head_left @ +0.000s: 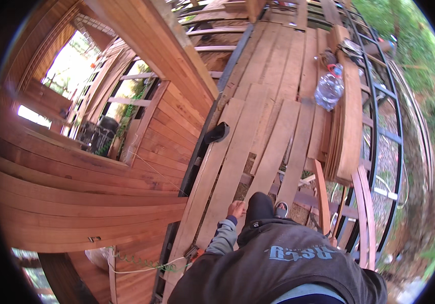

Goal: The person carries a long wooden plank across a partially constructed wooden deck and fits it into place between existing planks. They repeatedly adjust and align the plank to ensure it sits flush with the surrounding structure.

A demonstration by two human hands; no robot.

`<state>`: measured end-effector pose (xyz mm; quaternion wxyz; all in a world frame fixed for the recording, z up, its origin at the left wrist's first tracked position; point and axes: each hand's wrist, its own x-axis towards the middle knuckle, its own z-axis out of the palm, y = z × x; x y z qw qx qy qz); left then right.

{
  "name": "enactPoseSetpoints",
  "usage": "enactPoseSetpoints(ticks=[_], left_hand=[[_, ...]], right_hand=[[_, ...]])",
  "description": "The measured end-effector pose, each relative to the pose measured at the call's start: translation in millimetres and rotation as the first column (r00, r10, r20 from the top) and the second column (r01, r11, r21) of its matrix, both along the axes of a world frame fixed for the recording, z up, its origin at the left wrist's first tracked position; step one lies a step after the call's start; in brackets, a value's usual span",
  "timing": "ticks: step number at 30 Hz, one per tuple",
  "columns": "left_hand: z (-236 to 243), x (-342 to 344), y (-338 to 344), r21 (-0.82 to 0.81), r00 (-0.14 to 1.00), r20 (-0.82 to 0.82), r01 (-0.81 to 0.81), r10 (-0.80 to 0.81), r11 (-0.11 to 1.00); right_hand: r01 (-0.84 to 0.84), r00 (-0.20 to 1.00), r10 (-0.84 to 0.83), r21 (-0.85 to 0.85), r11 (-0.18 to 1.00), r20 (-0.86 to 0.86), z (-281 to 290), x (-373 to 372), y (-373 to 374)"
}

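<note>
My left hand [236, 209] hangs over the deck boards [258, 167], beside my bent knee. Its fingers look curled in, and nothing shows in them. Only a sliver of my right hand [333, 241] appears past the edge of my dark sweatshirt. It is close to the lower end of a narrow reddish wooden plank [322, 197]; its fingers are hidden, so I cannot tell whether it grips the plank. Near my left elbow sits a small orange-and-dark tool [193, 252], partly covered by my sleeve.
Stacked boards [348, 111] line the right side, with a clear plastic bottle [330, 88] on them. Beyond is a black metal frame [379, 131]. Gaps show between deck boards near my foot. A wood-clad wall [91, 213] stands left; a black object [217, 133] lies at the deck's edge. A green coiled hose [136, 262] hangs low.
</note>
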<state>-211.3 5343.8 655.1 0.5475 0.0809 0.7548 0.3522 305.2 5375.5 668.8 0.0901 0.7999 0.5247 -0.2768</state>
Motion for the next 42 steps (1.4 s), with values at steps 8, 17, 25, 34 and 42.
enactPoseSetpoints(ticks=[8, 17, 25, 34, 42], left_hand=[[-65, -71, 143, -0.135, 0.985, 0.005, 0.169, -0.17, 0.976], [-31, -193, 385, -0.244, 0.988, 0.003, 0.151, -0.155, 0.958], [4, -278, 641, 0.048, 0.985, -0.079, 0.156, -0.152, 0.987], [-74, -306, 743, -0.231, 0.938, 0.027, 0.343, -0.346, 0.911], [-15, -300, 917, -0.267, 0.939, 0.096, 0.344, -0.33, 0.9]], right_hand=[[-0.121, 0.993, 0.121, -0.005, 0.993, -0.006, -6, -81, 197], [0.048, 0.998, -0.048, 0.023, 0.999, 0.029, 26, -181, 390], [0.175, 0.984, -0.175, 0.022, 0.984, 0.042, 31, -247, 529], [0.251, 0.968, -0.252, 0.038, 0.967, 0.006, 8, -287, 714], [0.259, 0.966, -0.259, 0.045, 0.965, -0.018, 14, -322, 892]])
